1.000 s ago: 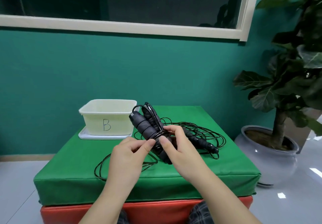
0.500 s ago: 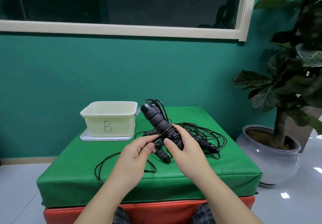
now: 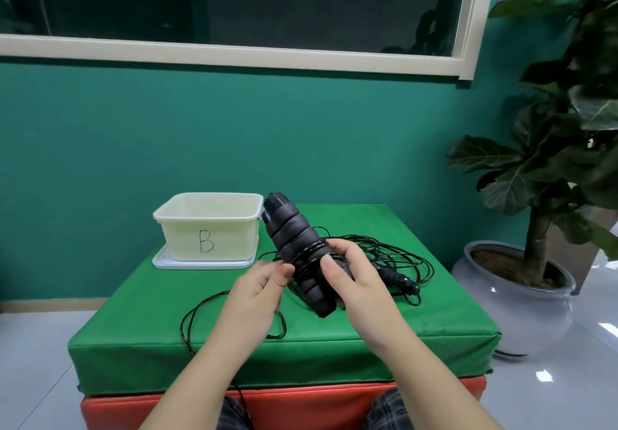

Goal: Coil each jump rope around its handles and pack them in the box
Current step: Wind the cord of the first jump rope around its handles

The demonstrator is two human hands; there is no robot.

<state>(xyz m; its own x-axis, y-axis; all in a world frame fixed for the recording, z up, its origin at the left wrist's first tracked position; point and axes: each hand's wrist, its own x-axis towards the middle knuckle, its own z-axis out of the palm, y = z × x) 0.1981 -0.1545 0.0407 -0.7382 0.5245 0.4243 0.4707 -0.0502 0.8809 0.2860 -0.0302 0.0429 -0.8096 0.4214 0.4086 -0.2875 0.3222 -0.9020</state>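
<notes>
My right hand [image 3: 351, 279] grips a pair of black ribbed jump rope handles [image 3: 294, 239] held together, tilted up toward the back left, with several turns of thin black cord around their middle. My left hand [image 3: 257, 292] pinches that cord against the handles' left side. The loose cord [image 3: 197, 319] trails over the green mat and down its front edge. Another black jump rope [image 3: 401, 262] lies in a loose tangle on the mat behind my right hand. The cream box marked "B" [image 3: 209, 229] stands at the mat's back left on its white lid [image 3: 200, 264].
The green mat [image 3: 368, 336] lies on an orange cushion [image 3: 301, 406]. A potted plant in a grey pot [image 3: 521, 299] stands on the floor at the right. A teal wall with a window rises behind.
The handles have swung from pointing left to standing steeper and closer together. The loop of cord above their tip is gone, wound around the handles' middle.
</notes>
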